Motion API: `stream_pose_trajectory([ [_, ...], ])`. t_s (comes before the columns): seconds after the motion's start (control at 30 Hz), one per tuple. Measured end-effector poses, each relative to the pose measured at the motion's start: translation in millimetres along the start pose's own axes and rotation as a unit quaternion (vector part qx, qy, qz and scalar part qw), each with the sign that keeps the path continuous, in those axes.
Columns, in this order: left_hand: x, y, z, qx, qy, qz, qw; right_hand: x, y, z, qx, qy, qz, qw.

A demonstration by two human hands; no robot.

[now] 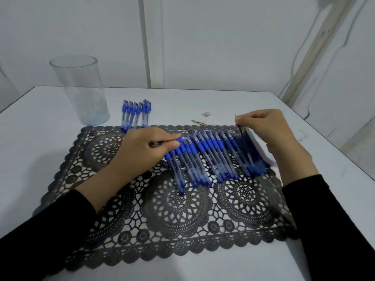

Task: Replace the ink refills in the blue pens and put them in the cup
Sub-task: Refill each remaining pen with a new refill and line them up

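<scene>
The left hand [142, 151] pinches a blue pen [178, 141] lying left-to-right; the right hand [269, 130] pinches a thin refill [240, 129] tilted near-upright, well apart across the pen row [207, 157].

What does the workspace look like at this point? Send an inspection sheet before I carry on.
Surface: white table under a black lace-pattern placemat.
Job's things: tall clear plastic cup, upright, no pens inside; row of blue pens on the placemat; smaller group of blue pens right of the cup; bundle of dark-blue refills at the row's right end, white wrapper beside it.
Clutter: small metal snips; small beige tag.
Grips: left grip pinches a single blue pen; right grip pinches a thin refill.
Cables: thin cable, apparently, down the right wall.
Surroundings: pale wall panels.
</scene>
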State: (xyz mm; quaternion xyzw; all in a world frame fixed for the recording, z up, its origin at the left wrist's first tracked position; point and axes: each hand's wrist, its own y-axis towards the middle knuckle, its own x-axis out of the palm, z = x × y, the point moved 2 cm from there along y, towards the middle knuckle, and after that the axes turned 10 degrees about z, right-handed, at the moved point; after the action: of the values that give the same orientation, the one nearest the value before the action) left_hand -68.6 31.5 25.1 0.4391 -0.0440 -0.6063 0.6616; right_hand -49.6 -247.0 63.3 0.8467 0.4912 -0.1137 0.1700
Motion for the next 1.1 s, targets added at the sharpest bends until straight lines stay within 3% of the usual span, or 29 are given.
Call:
stream_pose_trajectory([
  [0.2, 51.5, 25.0, 19.3, -0.047, -0.016, -0.031, 0.998, 0.4, 19.0, 25.1, -0.024, -0.259, 0.035, 0.965],
  [0.33, 78.5, 36.2, 26.6, -0.101, -0.015, -0.060, 0.993, 10.6, 15.2, 29.7, -0.043, -0.343, 0.049, 0.937],
  [0.43, 90.6, 41.0, 29.2, -0.116, -0.019, -0.065, 0.991, 8.2, 14.8, 29.7, -0.059, -0.354, 0.043, 0.932],
  [0.57, 101.9, 44.8, 32.3, -0.119, -0.015, -0.081, 0.990, -21.5, 24.3, 29.4, -0.054, -0.240, 0.031, 0.969],
  [0.7, 111.3, 47.4, 36.1, -0.125, -0.028, -0.105, 0.986, -58.9, 36.3, 40.3, -0.057, -0.197, 0.056, 0.977],
  [0.83, 118.5, 51.3, 40.9, -0.134, -0.043, -0.102, 0.985, -74.9, 44.6, 60.5, -0.056, -0.255, 0.053, 0.964],
  [1.1, 131.3, 48.9, 44.9, -0.133, -0.067, -0.119, 0.982, -67.2, 47.9, 78.5, -0.116, -0.419, 0.026, 0.900],
])
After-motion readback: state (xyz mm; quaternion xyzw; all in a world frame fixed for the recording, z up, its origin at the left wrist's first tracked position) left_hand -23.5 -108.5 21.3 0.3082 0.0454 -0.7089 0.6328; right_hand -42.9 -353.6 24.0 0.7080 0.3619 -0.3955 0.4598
